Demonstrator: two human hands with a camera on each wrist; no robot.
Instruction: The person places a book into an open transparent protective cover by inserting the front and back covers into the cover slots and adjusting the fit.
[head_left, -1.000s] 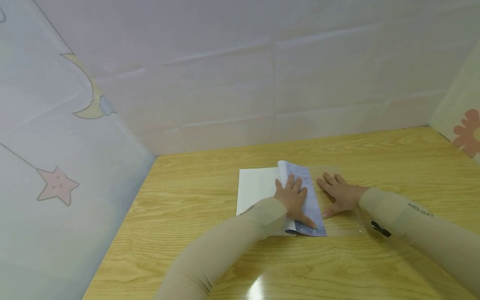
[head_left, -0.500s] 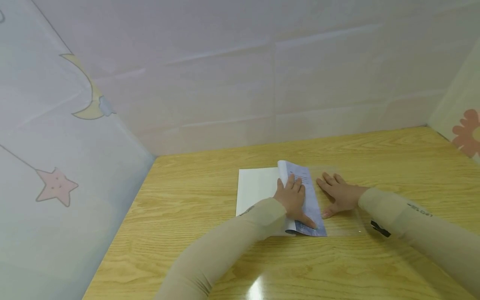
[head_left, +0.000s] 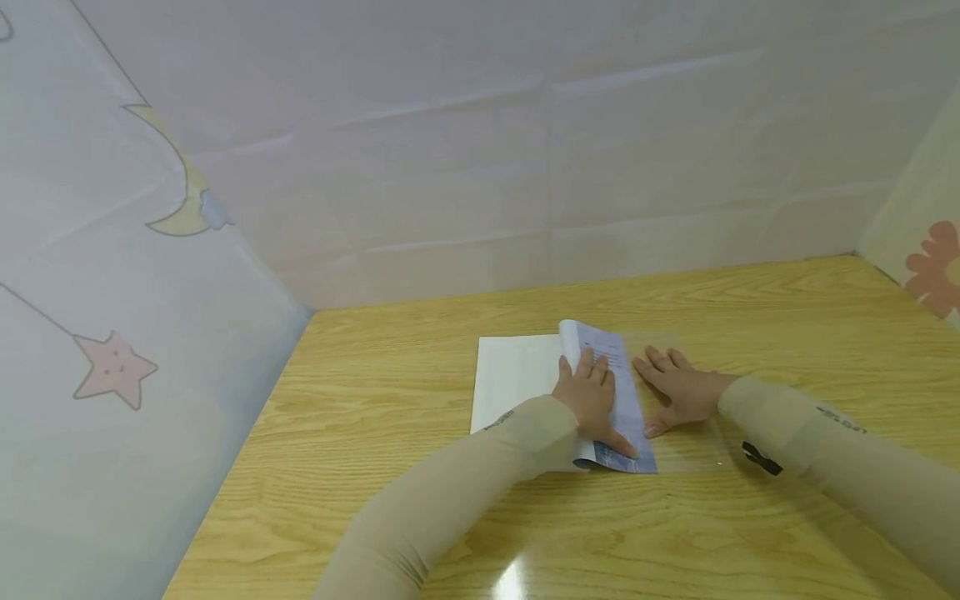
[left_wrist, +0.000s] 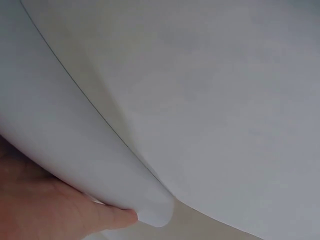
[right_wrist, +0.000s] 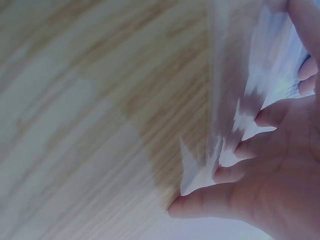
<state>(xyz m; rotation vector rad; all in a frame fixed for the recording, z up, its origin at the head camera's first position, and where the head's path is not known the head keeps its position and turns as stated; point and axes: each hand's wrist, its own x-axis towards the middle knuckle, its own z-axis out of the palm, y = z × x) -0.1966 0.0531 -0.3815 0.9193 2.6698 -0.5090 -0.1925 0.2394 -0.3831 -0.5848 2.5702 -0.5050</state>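
From where I stand, L hand (head_left: 588, 407), fingers spread, rests on a curled purple sheet (head_left: 628, 421) on the tbl (head_left: 352, 400), & R hand (head_left: 686, 395), fingers apart, touches clear plastic (head_left: 686, 454) alongside.

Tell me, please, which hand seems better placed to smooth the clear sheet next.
Probably the right hand: it lies spread over the clear sheet, whereas the left hand rests on the curled-over printed page.
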